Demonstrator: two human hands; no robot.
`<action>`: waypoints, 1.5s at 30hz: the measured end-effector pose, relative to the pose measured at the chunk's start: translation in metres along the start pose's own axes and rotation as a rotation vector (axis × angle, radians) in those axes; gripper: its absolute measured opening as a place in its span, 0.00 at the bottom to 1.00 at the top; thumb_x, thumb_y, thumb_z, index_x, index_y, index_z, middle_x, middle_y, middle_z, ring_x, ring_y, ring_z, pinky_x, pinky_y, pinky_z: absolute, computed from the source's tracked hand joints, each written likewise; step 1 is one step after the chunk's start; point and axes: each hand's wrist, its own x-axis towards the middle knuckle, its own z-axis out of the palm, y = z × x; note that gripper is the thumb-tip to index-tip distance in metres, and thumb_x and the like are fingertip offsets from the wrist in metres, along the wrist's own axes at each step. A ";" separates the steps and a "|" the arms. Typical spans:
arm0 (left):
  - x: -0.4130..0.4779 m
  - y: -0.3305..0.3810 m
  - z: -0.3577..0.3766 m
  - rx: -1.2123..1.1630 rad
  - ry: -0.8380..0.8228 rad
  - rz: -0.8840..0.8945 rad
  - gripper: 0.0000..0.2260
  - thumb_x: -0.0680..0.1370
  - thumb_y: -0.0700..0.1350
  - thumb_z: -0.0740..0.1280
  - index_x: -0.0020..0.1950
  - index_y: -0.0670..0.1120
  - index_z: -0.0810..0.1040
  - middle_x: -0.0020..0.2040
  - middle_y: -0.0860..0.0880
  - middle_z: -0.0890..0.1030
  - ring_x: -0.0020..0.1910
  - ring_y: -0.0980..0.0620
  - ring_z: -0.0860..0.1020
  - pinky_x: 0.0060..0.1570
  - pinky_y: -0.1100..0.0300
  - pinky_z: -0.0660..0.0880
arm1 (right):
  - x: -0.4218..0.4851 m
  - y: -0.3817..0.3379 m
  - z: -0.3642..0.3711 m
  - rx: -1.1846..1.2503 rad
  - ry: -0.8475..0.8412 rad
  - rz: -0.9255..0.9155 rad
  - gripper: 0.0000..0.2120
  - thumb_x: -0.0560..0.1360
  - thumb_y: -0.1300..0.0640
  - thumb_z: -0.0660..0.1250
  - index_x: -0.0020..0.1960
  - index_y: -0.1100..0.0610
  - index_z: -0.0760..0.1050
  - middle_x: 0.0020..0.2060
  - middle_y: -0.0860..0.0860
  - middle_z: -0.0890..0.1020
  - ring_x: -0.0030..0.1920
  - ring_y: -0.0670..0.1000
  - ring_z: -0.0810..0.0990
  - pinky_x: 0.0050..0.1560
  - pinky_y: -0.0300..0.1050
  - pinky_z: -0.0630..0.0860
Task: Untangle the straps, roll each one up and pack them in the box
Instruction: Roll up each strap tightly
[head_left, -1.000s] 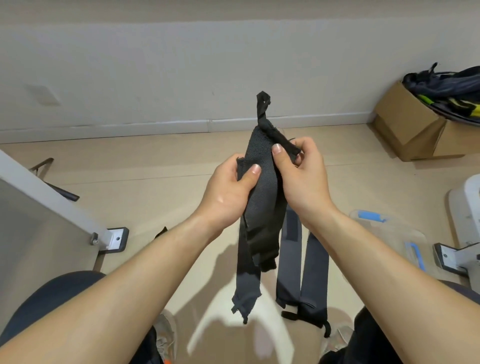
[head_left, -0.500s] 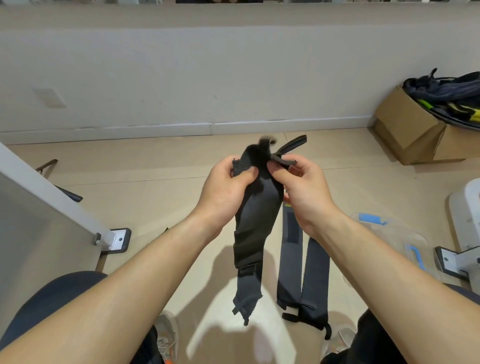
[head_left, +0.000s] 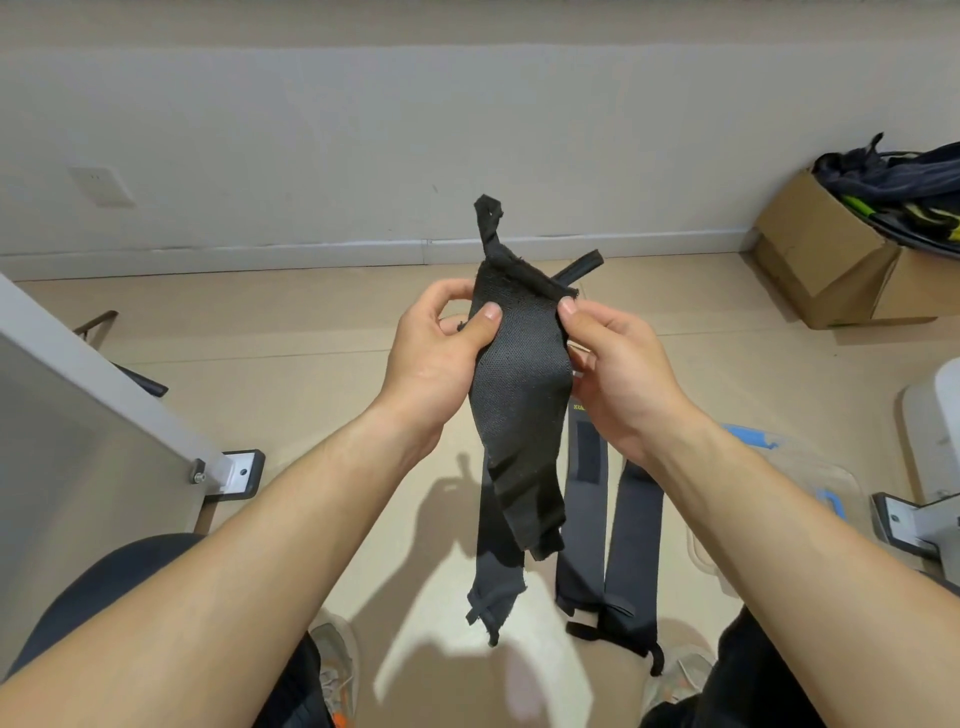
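Note:
A black mesh strap (head_left: 519, 395) hangs upright between my hands in the middle of the view, a thin twisted tail sticking up from its top. My left hand (head_left: 441, 353) pinches its left upper edge with thumb on the front. My right hand (head_left: 618, 374) pinches its right upper corner. Its lower end dangles to about knee height. Two dark grey straps (head_left: 608, 525) hang or lie behind it, under my right wrist. A clear plastic box with blue clips (head_left: 810, 493) sits on the floor at the right, partly hidden by my right forearm.
A cardboard box (head_left: 836, 265) filled with dark bags stands against the wall at the far right. A grey table leg with a metal foot (head_left: 234, 473) is at the left, another metal foot (head_left: 904, 525) at the right. My shoes show at the bottom.
My hands have spread the top of the mesh strap wider and lifted it; the thin tail now stands upright again, and my right hand has shifted to the strap's right corner.

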 end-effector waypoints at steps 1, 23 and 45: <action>0.000 0.001 0.000 -0.012 0.000 0.002 0.05 0.83 0.40 0.67 0.57 0.48 0.77 0.44 0.40 0.84 0.37 0.48 0.81 0.34 0.60 0.76 | 0.000 0.000 0.000 -0.017 -0.001 -0.004 0.12 0.84 0.56 0.62 0.49 0.57 0.82 0.34 0.45 0.82 0.32 0.42 0.77 0.38 0.39 0.73; -0.005 0.004 0.002 -0.040 -0.069 -0.021 0.09 0.83 0.36 0.62 0.61 0.47 0.75 0.43 0.45 0.84 0.37 0.50 0.81 0.37 0.59 0.76 | 0.003 0.000 -0.005 0.096 0.052 0.088 0.07 0.80 0.62 0.68 0.45 0.53 0.80 0.41 0.49 0.82 0.36 0.48 0.75 0.38 0.44 0.70; -0.009 0.015 0.003 -0.195 -0.179 -0.067 0.17 0.78 0.27 0.56 0.40 0.40 0.80 0.36 0.48 0.82 0.32 0.55 0.80 0.30 0.64 0.76 | 0.003 -0.005 -0.007 0.322 -0.016 0.062 0.14 0.79 0.71 0.61 0.47 0.56 0.80 0.46 0.59 0.82 0.45 0.57 0.81 0.49 0.49 0.76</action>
